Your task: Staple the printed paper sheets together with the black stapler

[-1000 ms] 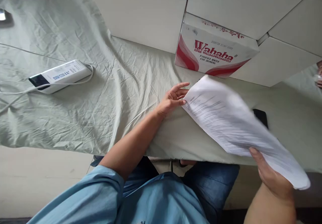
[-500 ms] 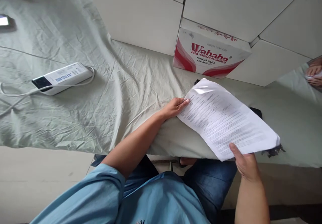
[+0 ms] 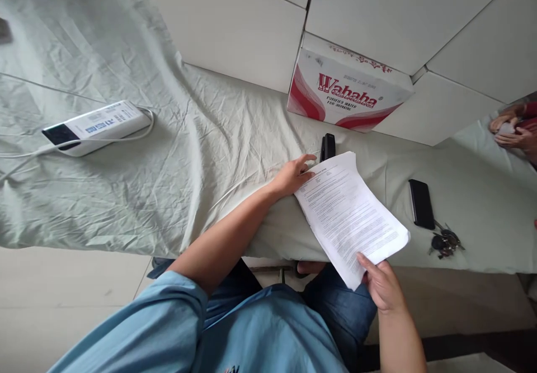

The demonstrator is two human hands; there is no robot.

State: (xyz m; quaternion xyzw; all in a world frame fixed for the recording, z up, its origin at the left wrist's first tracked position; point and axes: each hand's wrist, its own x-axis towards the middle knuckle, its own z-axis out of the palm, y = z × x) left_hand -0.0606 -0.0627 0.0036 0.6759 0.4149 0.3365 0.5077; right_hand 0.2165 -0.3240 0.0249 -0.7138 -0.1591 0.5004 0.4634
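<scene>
A stack of printed white paper sheets (image 3: 350,219) lies slanted over the front edge of a table covered with a pale green cloth (image 3: 201,149). My left hand (image 3: 293,176) rests on the sheets' far left corner, fingers spread. My right hand (image 3: 382,286) pinches the near corner of the sheets, below the table edge. A black stapler (image 3: 328,147) stands just beyond the paper's far edge, close to my left fingertips.
A red and white Wahaha water carton (image 3: 348,93) sits behind the stapler against white boxes. A black phone (image 3: 421,203) and a bunch of keys (image 3: 445,242) lie right of the paper. A white power strip (image 3: 94,127) with cable lies at left. Another person's hands (image 3: 512,130) show at far right.
The sheets swung from a raised, spread position at right down and left onto the table, uncovering the phone and keys. My right hand moved left with them. My left hand stayed at the corner.
</scene>
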